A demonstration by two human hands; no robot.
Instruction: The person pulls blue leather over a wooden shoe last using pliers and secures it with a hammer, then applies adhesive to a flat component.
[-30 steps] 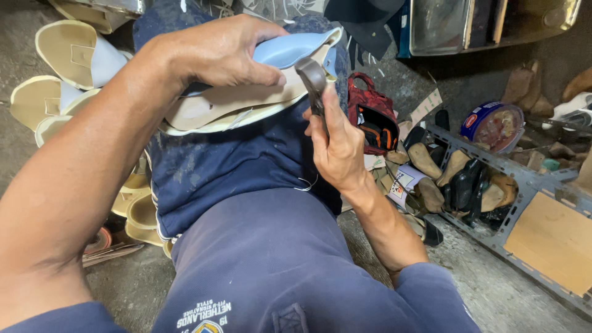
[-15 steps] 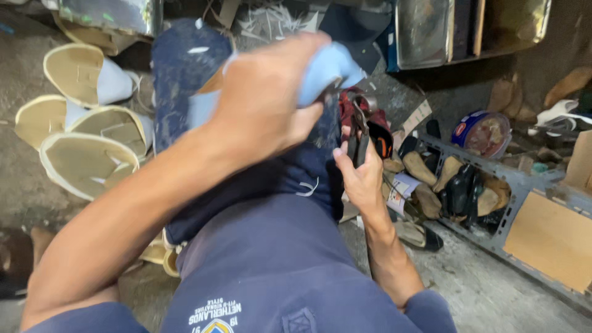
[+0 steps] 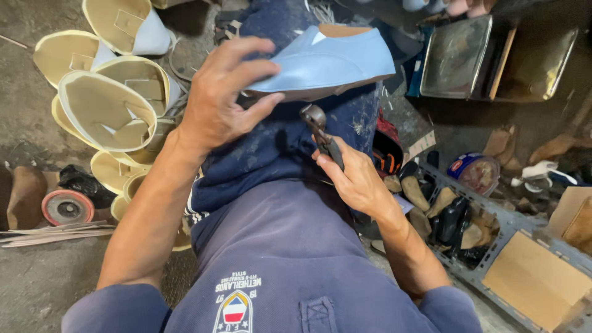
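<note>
The left hand [image 3: 216,108] has its grip closed over the heel end of a pale blue shoe [image 3: 327,65], held above the lap; the right hand [image 3: 357,179] is wrapped around lasting pliers [image 3: 320,132], head just under the sole edge. It looks like lasting – next the pliers must bite that edge squarely. Cream uppers [image 3: 105,102] lie heaped on the floor – left side.

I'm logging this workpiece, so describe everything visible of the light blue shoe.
The light blue shoe is an unfinished upper of smooth, leather-like material with a tan lining at its opening. It lies on its side over the person's lap, toe pointing right. The left hand holds its heel end; the metal tool in the right hand sits just beneath it.
</note>
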